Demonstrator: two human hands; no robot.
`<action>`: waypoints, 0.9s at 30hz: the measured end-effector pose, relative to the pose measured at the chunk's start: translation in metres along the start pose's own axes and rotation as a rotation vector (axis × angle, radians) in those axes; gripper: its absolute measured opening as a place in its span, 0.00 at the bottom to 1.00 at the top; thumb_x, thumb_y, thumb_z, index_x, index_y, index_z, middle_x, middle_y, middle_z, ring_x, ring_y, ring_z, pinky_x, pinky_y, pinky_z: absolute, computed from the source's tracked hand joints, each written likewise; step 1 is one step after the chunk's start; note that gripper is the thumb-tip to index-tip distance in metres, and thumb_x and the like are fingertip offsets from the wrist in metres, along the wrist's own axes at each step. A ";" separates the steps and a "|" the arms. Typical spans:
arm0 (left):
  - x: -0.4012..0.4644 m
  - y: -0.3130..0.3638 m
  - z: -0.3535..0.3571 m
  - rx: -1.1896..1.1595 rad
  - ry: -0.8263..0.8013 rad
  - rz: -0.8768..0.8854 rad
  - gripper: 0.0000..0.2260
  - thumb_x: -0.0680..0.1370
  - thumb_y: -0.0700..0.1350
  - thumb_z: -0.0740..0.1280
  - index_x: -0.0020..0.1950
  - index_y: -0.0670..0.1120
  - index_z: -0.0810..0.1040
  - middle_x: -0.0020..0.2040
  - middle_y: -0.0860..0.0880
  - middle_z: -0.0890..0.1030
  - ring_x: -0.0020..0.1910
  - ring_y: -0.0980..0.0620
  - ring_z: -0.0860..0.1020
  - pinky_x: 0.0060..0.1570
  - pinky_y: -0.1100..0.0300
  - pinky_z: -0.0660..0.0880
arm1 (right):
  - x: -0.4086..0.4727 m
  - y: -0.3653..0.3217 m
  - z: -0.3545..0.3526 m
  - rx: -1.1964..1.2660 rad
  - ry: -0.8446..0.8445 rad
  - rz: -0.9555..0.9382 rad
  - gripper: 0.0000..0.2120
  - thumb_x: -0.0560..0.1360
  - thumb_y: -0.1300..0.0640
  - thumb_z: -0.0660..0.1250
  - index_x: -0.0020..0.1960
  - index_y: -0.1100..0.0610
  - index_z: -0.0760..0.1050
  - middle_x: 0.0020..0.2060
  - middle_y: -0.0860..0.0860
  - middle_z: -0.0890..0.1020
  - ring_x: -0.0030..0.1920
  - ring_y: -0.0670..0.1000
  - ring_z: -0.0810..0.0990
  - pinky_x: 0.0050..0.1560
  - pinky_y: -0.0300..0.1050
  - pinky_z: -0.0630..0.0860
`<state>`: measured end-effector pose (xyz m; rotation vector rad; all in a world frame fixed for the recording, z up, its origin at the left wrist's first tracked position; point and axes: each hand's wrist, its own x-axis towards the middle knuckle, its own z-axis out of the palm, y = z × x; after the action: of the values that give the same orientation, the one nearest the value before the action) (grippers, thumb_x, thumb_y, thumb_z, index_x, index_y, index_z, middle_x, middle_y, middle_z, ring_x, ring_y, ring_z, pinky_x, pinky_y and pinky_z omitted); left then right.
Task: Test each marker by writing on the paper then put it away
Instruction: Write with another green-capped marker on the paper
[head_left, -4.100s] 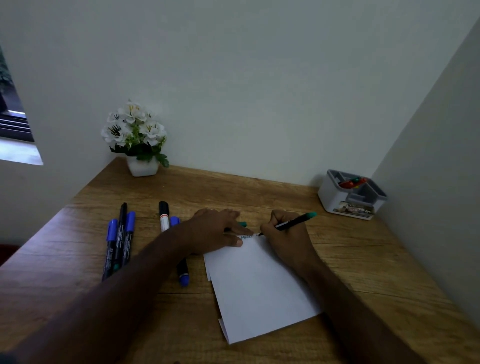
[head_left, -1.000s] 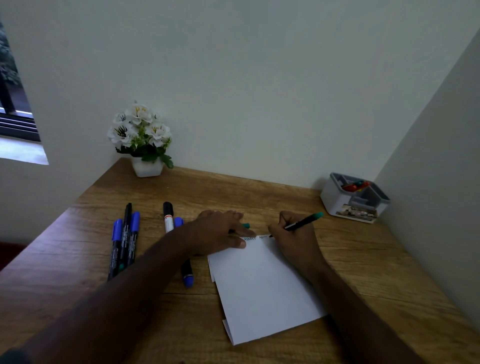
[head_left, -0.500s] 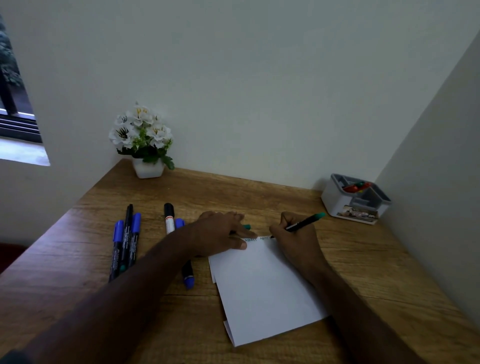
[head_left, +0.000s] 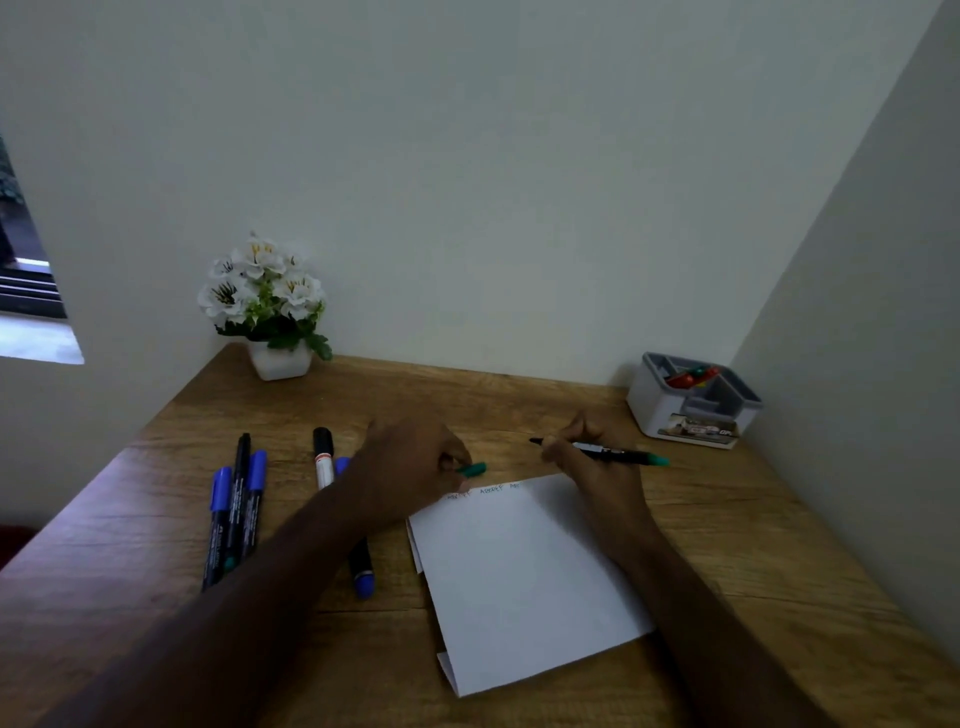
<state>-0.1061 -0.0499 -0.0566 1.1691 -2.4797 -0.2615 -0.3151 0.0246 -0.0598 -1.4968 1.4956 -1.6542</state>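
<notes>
The green marker (head_left: 602, 451) is in the right hand (head_left: 587, 457), lifted just past the far edge of the paper (head_left: 524, 577), with its bare tip pointing left and its green end pointing right. The fingers of that hand pinch the marker near its middle. The left hand (head_left: 415, 467) curls round the green cap (head_left: 474, 470), which pokes out just beside the paper's far left corner. A few small written marks sit along the far edge of the paper, so the writing test for this marker looks done. The next move is probably to bring tip and cap together, push the cap on, and carry the marker to the grey organizer (head_left: 693, 402) at the far right by the wall. Nothing lies between the hand and that box. To the left lie three markers (head_left: 234, 519) side by side, and two more markers (head_left: 323, 457) partly under the left arm, probably waiting for their turn. A white flower pot (head_left: 270, 306) stands in the far left corner of the wooden desk (head_left: 779, 545)
</notes>
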 end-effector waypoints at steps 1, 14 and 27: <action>-0.001 0.002 0.000 0.020 -0.025 -0.004 0.13 0.76 0.54 0.68 0.60 0.56 0.80 0.55 0.59 0.80 0.59 0.57 0.72 0.62 0.49 0.63 | 0.000 0.000 -0.001 0.012 -0.037 0.017 0.07 0.71 0.62 0.68 0.34 0.59 0.75 0.33 0.51 0.79 0.37 0.46 0.75 0.41 0.44 0.70; -0.001 0.006 0.003 -0.106 0.145 0.031 0.07 0.80 0.49 0.62 0.54 0.59 0.77 0.53 0.63 0.75 0.57 0.61 0.66 0.60 0.46 0.56 | -0.001 -0.007 -0.002 0.190 -0.133 -0.002 0.11 0.69 0.65 0.67 0.31 0.53 0.76 0.31 0.59 0.77 0.33 0.49 0.73 0.37 0.40 0.70; 0.000 0.006 0.007 -0.181 0.149 0.061 0.08 0.80 0.54 0.59 0.53 0.60 0.76 0.50 0.63 0.76 0.55 0.60 0.69 0.56 0.50 0.56 | -0.001 -0.004 -0.001 0.185 -0.128 -0.005 0.09 0.67 0.65 0.67 0.31 0.55 0.75 0.30 0.58 0.77 0.32 0.46 0.73 0.36 0.37 0.69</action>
<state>-0.1134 -0.0456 -0.0609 1.0004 -2.3047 -0.3604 -0.3147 0.0274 -0.0568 -1.4764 1.2368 -1.6183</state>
